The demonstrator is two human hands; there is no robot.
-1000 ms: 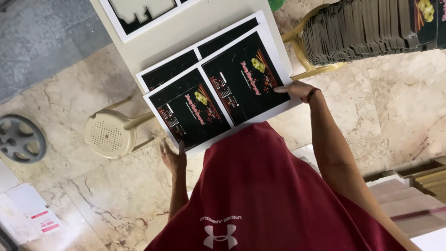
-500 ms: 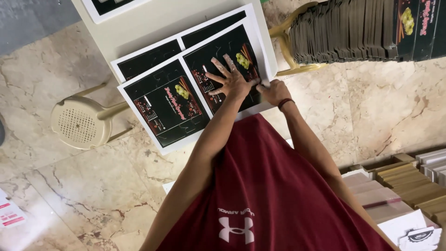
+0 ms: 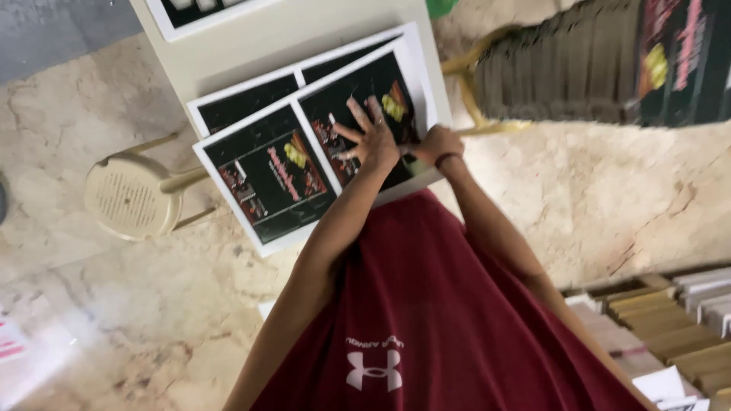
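Since half a second ago both hands have slid closer on the top sheet (image 3: 304,164) on the bench (image 3: 251,46) — left hand (image 3: 371,137) flat, fingers spread wide, right hand (image 3: 435,143) curled at its near edge, holding nothing I can tell — seemingly squaring the stack; next needs a pinch.

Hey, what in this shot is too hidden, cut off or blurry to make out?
- Head view: the top printed sheet is partly covered under the left hand and right hand.
- The right hand's grip on the sheet edge is motion-blurred.
- The cardboard stack runs off the top edge.
- The stool legs are hidden beneath the table.
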